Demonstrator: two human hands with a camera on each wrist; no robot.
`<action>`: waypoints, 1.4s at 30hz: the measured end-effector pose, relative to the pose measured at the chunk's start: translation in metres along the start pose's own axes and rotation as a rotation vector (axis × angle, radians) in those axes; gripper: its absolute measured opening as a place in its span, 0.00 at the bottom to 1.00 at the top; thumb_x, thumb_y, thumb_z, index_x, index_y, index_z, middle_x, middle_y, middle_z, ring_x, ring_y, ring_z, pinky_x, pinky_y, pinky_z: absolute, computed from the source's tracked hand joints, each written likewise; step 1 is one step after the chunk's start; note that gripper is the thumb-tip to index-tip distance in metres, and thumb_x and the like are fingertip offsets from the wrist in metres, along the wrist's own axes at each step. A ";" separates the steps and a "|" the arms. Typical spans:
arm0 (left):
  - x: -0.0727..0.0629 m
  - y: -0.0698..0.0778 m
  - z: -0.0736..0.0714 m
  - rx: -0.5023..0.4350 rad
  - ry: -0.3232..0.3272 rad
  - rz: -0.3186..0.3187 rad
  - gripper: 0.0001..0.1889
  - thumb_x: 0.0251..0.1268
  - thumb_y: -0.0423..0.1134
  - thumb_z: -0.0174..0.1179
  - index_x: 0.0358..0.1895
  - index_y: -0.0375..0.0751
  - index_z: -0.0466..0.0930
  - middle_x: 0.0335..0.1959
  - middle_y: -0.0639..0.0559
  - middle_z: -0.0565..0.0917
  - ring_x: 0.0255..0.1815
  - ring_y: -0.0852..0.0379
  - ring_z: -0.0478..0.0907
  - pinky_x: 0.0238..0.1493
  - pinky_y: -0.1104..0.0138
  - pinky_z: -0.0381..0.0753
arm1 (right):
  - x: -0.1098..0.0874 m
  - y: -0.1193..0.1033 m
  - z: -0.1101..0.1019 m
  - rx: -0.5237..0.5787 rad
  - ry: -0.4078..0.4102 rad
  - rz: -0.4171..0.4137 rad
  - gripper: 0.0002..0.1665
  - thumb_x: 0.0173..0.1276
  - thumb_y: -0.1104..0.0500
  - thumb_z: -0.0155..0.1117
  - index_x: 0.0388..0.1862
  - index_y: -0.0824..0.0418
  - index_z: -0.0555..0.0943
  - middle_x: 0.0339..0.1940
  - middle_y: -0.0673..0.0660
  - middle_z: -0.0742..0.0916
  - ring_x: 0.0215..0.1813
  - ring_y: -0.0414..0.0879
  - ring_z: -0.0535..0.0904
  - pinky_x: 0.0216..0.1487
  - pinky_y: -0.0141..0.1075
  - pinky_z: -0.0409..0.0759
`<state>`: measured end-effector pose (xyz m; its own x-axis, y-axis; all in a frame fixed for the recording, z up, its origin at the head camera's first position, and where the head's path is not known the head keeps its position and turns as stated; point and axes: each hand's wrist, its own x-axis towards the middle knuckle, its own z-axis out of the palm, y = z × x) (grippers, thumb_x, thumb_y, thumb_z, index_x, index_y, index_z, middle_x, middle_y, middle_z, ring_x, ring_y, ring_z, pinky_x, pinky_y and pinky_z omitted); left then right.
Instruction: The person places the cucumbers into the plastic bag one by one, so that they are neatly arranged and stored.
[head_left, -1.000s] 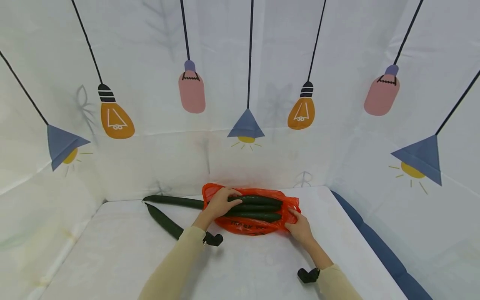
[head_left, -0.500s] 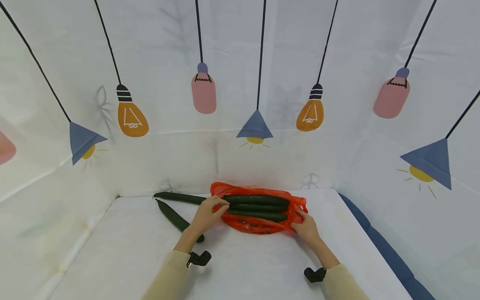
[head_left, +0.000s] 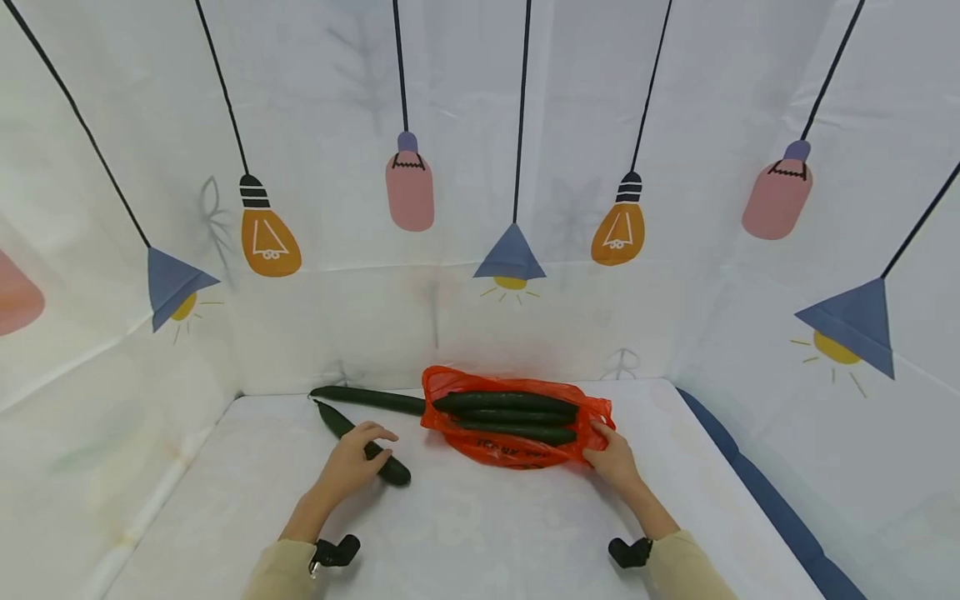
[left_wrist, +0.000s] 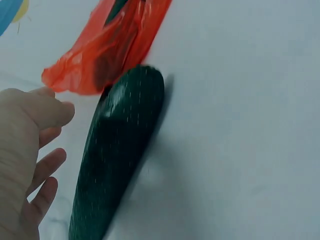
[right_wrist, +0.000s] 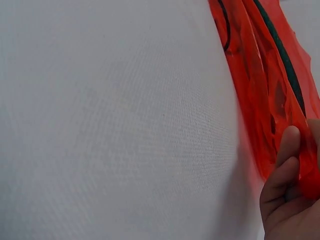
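Note:
A red plastic bag (head_left: 495, 454) lies at the back of the table, with several dark green cucumbers (head_left: 517, 402) showing in its opening. My right hand (head_left: 617, 460) grips the bag's right end; the right wrist view has its fingers (right_wrist: 281, 182) curled on the red film. Over a loose cucumber (head_left: 393, 471) left of the bag, my left hand (head_left: 351, 463) reaches with fingers apart and nothing held. That cucumber (left_wrist: 117, 150) lies beside the thumb in the left wrist view. Another cucumber (head_left: 367, 398) lies behind it, its right end meeting the bag's left edge.
The white table (head_left: 480, 533) runs back to a white sheet wall (head_left: 337, 325) printed with hanging lamps. Blue padding (head_left: 772, 500) lines the table's right side. Each wrist wears a small black camera (head_left: 337, 550).
My left hand has left the cucumbers in the bag and moved left and toward me, over the loose cucumber. My right hand keeps its hold on the bag's right end.

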<state>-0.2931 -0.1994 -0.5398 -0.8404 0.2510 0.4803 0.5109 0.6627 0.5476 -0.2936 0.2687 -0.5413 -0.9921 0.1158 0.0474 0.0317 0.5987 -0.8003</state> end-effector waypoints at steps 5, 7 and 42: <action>-0.010 -0.014 -0.012 0.018 -0.010 0.039 0.17 0.45 0.34 0.77 0.42 0.44 0.86 0.42 0.60 0.80 0.47 0.54 0.79 0.48 0.53 0.77 | -0.001 0.002 0.001 -0.002 0.000 0.013 0.36 0.57 0.68 0.59 0.68 0.71 0.68 0.62 0.73 0.74 0.57 0.63 0.69 0.53 0.52 0.75; -0.012 -0.018 -0.017 0.032 -0.027 0.042 0.20 0.42 0.36 0.79 0.43 0.44 0.86 0.43 0.58 0.81 0.48 0.53 0.79 0.49 0.52 0.77 | -0.002 0.002 0.001 -0.004 -0.006 0.020 0.36 0.58 0.68 0.59 0.68 0.71 0.68 0.63 0.72 0.74 0.57 0.63 0.69 0.54 0.53 0.74; 0.014 -0.058 -0.019 0.391 -0.260 -0.168 0.54 0.35 0.83 0.58 0.63 0.48 0.74 0.52 0.41 0.80 0.54 0.39 0.75 0.56 0.43 0.69 | -0.001 0.005 0.006 -0.008 -0.017 0.028 0.35 0.62 0.66 0.61 0.68 0.72 0.66 0.63 0.74 0.72 0.59 0.65 0.68 0.58 0.56 0.71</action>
<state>-0.3311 -0.2477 -0.5522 -0.9481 0.2522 0.1938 0.2999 0.9117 0.2808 -0.2933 0.2665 -0.5486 -0.9928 0.1190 0.0145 0.0605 0.6016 -0.7965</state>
